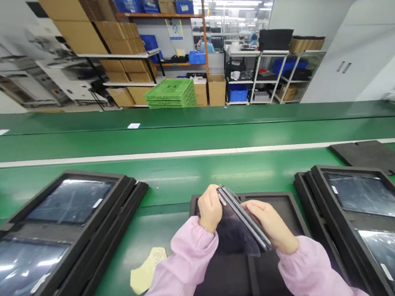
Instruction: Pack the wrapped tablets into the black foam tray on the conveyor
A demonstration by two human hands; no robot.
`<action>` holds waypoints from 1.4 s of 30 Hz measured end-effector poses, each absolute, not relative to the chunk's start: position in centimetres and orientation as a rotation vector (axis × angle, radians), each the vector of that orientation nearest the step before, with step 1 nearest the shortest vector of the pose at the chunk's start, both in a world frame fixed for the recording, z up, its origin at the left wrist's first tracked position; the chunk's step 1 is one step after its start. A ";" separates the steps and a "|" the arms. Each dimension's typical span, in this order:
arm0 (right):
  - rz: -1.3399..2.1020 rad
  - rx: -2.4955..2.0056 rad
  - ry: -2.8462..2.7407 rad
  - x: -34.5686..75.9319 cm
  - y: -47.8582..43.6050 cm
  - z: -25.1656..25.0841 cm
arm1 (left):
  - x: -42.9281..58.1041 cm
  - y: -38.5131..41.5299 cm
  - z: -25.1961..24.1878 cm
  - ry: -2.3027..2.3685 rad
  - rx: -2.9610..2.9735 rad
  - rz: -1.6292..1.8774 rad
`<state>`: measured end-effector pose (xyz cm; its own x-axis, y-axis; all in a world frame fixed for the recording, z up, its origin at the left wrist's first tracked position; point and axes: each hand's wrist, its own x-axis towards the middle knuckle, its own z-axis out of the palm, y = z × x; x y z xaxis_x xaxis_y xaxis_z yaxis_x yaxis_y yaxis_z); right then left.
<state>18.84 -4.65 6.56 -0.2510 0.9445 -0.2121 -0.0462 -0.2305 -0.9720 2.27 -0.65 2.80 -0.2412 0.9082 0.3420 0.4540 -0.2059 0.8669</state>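
Observation:
Between my hands is a small stack of thin dark screen panels (245,219), tilted on edge, with clear plastic film hanging at the left side. My left hand (210,209) is closed on their upper left end. Along the right face, my right hand (271,225) grips them with thumb and fingers. Below lies a black foam tray (230,277) with rectangular recesses, partly hidden by my arms. To the left, stacked black trays (116,202) hold film-covered screens (71,200). More stacked trays (317,201) with screens (368,193) stand to the right.
A torn yellow paper (147,270) lies on the green bench (170,217) left of the tray. A flat black foam sheet (373,159) rests at the back right. A white strip (183,152) crosses the bench; beyond are green crates (172,94), cardboard boxes and shelves.

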 end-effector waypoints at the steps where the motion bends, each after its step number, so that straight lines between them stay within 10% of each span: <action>1: 1.635 -1.189 -1.203 19.6 -4.8 6.6 | 2.3 -0.6 2.7 1.659 1.611 1.444; 42: 1.933 -1.296 -1.288 22.1 -7.5 10.2 | 3.6 -2.0 3.0 1.662 1.948 1.561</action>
